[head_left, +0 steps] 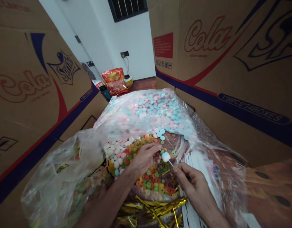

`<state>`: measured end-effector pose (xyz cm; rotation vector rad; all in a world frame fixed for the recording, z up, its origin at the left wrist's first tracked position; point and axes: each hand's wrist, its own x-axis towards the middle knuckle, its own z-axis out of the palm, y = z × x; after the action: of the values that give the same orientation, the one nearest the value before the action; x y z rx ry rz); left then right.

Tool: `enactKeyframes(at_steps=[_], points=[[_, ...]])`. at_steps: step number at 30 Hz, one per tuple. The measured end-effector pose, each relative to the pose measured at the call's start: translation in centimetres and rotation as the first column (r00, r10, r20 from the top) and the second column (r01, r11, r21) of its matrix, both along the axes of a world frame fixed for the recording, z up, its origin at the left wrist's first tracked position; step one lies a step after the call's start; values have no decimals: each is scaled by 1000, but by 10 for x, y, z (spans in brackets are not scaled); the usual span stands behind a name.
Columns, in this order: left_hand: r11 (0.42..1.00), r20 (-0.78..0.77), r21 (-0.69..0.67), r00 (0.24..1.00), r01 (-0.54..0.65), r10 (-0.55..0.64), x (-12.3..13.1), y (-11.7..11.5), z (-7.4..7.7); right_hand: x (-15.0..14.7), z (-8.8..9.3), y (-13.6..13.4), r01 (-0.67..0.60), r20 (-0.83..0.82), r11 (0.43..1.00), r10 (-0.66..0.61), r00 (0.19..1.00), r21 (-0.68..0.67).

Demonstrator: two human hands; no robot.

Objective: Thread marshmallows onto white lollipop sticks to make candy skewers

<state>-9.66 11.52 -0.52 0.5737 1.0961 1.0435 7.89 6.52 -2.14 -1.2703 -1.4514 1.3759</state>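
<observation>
My right hand (192, 182) pinches a thin white stick (171, 163) whose far end carries a white and blue marshmallow (165, 156). My left hand (146, 157) is curled over a pile of coloured ring candies (153, 182), its fingertips closed right beside the marshmallow; what they hold is too small to see. Loose white, pink and blue marshmallows (117, 152) lie just left of that hand. A bundle of white sticks (198, 164) lies to the right, under and beside my right hand.
A big clear plastic bag (157, 110) of pastel marshmallows fills the middle. Another clear bag (65, 177) bulges at lower left. Gold twist ties (155, 209) lie near me. Tall cardboard boxes (231, 63) wall in both sides. A red snack bag (114, 80) stands at the back.
</observation>
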Motion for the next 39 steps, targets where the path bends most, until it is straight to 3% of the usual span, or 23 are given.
enactKeyframes(at_steps=[4,9,14,18,20,22,23,24,25,26,27,31,39], points=[[993,56,-94,995,-77,83,6,-3,-2,-7,-3,-9,56,-57,998,-57,997,-19],[973,141,-179,975,-146,173,22,-11,-1,-22,-13,-14,60,-190,989,-85,978,-137],[988,178,-92,974,-126,141,45,-18,5,-28,-9,-12,109,-261,982,-147,954,-156],[987,176,-40,972,-153,158,61,-22,-1,-22,-4,-2,182,-231,972,-214,949,-149],[992,122,-6,984,-127,127,61,-17,-6,-15,-3,8,210,-197,971,-228,953,-111],[996,-114,86,993,-19,29,51,-3,-9,-5,-4,18,224,-143,973,-229,963,-48],[987,-326,151,945,60,-7,44,7,-9,-1,-5,22,229,-108,973,-230,967,-17],[964,-556,232,831,127,24,35,18,-9,4,-7,25,230,-74,973,-229,971,5],[928,-774,304,624,215,109,26,31,-10,7,-9,27,232,-47,973,-231,972,18],[884,-912,318,365,343,187,18,43,-10,10,-11,28,229,-28,973,-228,973,19],[873,-937,306,284,380,205,10,55,-12,12,-14,28,226,-14,974,-226,974,14],[854,-980,199,119,481,161,-6,81,-22,10,-25,23,219,4,976,-219,976,21],[758,-978,19,-147,652,151,-11,75,-25,10,-25,22,204,-7,979,-204,979,19]])
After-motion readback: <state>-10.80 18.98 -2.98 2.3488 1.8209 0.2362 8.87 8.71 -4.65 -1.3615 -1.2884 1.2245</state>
